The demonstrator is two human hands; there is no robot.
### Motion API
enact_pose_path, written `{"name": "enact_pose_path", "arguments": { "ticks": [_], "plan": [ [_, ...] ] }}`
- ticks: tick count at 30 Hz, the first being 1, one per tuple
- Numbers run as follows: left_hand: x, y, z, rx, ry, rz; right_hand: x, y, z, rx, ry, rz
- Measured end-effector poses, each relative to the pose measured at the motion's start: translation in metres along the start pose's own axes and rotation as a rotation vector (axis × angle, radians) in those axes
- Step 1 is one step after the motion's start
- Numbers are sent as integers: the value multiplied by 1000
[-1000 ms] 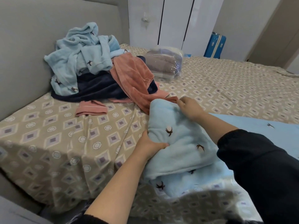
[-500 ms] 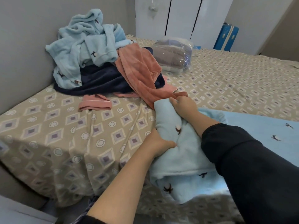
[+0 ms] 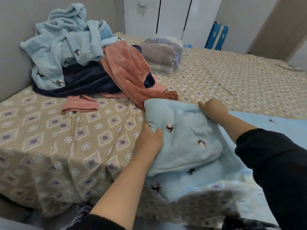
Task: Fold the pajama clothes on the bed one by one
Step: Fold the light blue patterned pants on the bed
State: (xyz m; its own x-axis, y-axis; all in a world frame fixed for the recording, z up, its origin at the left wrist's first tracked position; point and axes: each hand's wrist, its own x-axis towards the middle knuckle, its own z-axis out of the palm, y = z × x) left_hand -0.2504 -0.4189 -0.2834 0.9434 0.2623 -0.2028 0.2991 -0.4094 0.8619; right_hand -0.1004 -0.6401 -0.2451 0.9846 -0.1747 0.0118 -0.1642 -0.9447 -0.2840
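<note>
The light blue fleece pajama piece (image 3: 186, 140) lies at the near edge of the bed (image 3: 66, 146), its upper layer doubled over a lower layer that spreads to the right. The left hand (image 3: 149, 140) grasps the doubled layer at its left fold, thumb on top. The right hand (image 3: 213, 107) pinches the far edge of the same layer. To fold well, I judge both hands should draw the layer taut, line its edge up with the layer beneath, then lay it flat and smooth the bunching by the left thumb. Fleece is thick and springy, so a firm press along the crease should help.

The unfolded heap sits toward the far left corner: a light blue pajama garment (image 3: 66, 40) over a navy garment (image 3: 86, 82) and a salmon-pink one (image 3: 126, 70), whose hem lies against the piece in hand and could get dragged.

A clear plastic bag (image 3: 162, 53) near the far edge holds what looks like folded grey bedding. The blue suitcase (image 3: 216, 37) beyond the bed is closed, its contents unseen
</note>
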Motion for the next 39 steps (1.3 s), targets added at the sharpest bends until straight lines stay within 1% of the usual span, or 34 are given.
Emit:
{"name": "enact_pose_path", "arguments": {
  "ticks": [1,2,4,5,6,7,10,11,12,13,14,15,16,17,18,19,20,21,22,23,24,25,26,27,28,29,31,33,34,37,39],
  "plan": [
    [-1,1,1,17,-4,18,3,5,0,-6,58,27],
    [-1,1,1,31,-13,32,5,10,1,-18,74,64],
    [0,1,-2,30,-29,30,3,17,9,-78,-4,111],
    [2,1,-4,16,-34,12,3,17,13,-108,-43,92],
    [5,2,-7,3,-35,-15,0,14,15,-120,-37,47],
    [8,2,-10,0,-36,-48,-3,9,14,-114,15,-18],
    [15,0,-18,20,-70,-117,-24,-8,5,67,231,-206],
    [16,0,-20,28,-85,-125,-39,-17,3,120,283,-310],
    [17,-1,-20,33,-98,-130,-56,-24,4,147,297,-445],
    [16,-1,-21,38,-106,-133,-76,-29,6,126,246,-595],
    [15,-1,-21,42,-110,-135,-97,-31,12,52,142,-736],
    [13,-1,-21,54,-108,-130,-116,-26,19,-54,-10,-842],
    [10,0,-22,79,-103,-117,-129,-17,23,-159,-162,-892],
    [6,0,-22,124,-92,-93,-133,-5,26,-206,-270,-882],
    [-1,0,-21,206,-67,-59,-133,7,27,-212,-293,-848],
    [-7,0,-21,323,-14,-4,-130,17,28,-199,-259,-789],
    [-15,3,-20,453,56,83,-127,24,28,-186,-197,-704],
    [-21,6,-18,564,132,206,-125,29,28,-151,-110,-589],
    [-24,10,-15,626,191,347,-124,33,28,-63,3,-454],
    [-26,13,-11,647,209,475,-124,36,27,92,117,-306],
    [-28,16,-6,661,172,572,-126,39,25,273,181,-158],
    [-29,17,-2,677,90,642,-128,40,23,433,178,-22],
    [-30,17,3,733,-35,683,-132,41,20,513,135,70],
    [-31,13,9,831,-168,696,-136,41,19,503,96,118],
    [-32,7,14,926,-261,699,-140,41,17,470,71,134],
    [-32,2,16,986,-299,702,-142,40,17,431,53,134],
    [-30,-4,18,1017,-286,709,-146,36,17,379,11,121],
    [-28,-5,17,1011,-271,713,-147,37,18,338,-16,105],
    [-28,-5,17,1004,-273,710,-145,42,17,349,-3,113],
    [-29,-4,14,941,-286,661,-143,56,8,400,96,169],
    [-28,-2,14,895,-293,625,-144,63,7,285,82,170]
  ]
}}
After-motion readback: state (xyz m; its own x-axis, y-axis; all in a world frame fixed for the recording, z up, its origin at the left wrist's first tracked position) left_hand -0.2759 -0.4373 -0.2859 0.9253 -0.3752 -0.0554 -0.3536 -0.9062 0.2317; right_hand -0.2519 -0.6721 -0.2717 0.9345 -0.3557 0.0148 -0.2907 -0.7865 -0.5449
